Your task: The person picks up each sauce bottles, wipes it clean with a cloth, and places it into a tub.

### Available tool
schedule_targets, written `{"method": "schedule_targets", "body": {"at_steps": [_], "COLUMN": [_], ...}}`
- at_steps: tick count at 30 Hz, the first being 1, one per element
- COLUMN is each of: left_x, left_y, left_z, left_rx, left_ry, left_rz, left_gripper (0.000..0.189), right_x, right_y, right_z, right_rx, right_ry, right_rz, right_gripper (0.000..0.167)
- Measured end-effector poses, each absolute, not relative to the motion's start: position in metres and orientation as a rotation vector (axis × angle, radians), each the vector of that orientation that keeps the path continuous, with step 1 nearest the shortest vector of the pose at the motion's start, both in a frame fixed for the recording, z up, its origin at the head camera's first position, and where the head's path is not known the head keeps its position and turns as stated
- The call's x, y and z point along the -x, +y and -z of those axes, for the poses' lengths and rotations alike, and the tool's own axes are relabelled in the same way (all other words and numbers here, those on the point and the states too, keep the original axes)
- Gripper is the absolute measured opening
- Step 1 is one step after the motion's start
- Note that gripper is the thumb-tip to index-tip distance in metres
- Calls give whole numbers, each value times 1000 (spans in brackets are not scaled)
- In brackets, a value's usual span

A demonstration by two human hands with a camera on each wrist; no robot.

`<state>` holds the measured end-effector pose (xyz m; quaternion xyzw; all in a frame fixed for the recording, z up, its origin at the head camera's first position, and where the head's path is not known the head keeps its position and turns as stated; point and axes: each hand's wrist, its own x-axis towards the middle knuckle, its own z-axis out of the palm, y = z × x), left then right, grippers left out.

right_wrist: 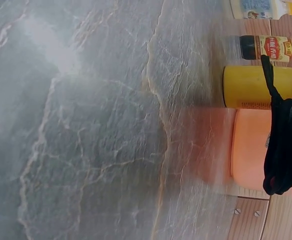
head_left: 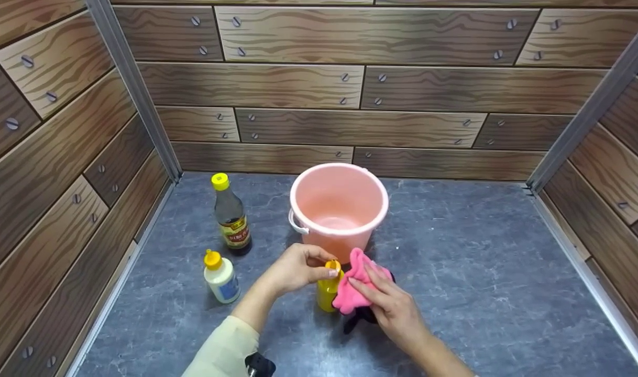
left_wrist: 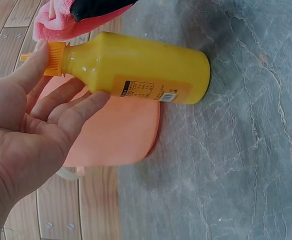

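A yellow squeeze bottle [left_wrist: 146, 65] stands upright on the grey marbled surface, right in front of the pink bucket. My left hand [head_left: 298, 269] reaches in from the left and pinches its orange cap [left_wrist: 56, 58] between thumb and fingers; the other fingers spread alongside the bottle's neck. In my right hand [head_left: 397, 311] is a pink cloth [head_left: 356, 283] with black trim [right_wrist: 283, 150], held close beside the bottle's right side. The fingers lie over the cloth, and its black part hangs beneath the hand. The palm side of the right hand is hidden in the head view.
Behind the yellow bottle stands a pink bucket [head_left: 319, 241] with a white handle [head_left: 297, 223]. To the left are a dark sauce bottle [head_left: 234, 225] with a yellow cap and a small white bottle [head_left: 223, 283] with an orange-yellow cap. Wood-patterned walls [head_left: 293, 86] enclose the back and sides.
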<state>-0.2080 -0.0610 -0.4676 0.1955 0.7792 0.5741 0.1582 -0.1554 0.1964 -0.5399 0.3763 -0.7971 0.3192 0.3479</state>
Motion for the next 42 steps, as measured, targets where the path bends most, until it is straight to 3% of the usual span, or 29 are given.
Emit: {"method": "schedule_targets", "body": {"at_steps": [7, 23, 42], "left_x": [208, 209, 208], "left_y": [-61, -59, -60], "left_z": [467, 469, 465], "left_rx": [-549, -547, -591], "left_ry": [2221, 2216, 2252], "left_rz": [-1646, -1653, -1631], "left_gripper": [21, 20, 20], "right_x": [157, 167, 167], "right_y": [191, 184, 185], "right_z": [539, 541, 550], "right_rx": [-993, -1072, -1082], "right_ry": [-2092, -2084, -2128], "right_rz": [-827, -844, -804], "right_gripper": [59, 48, 53]}}
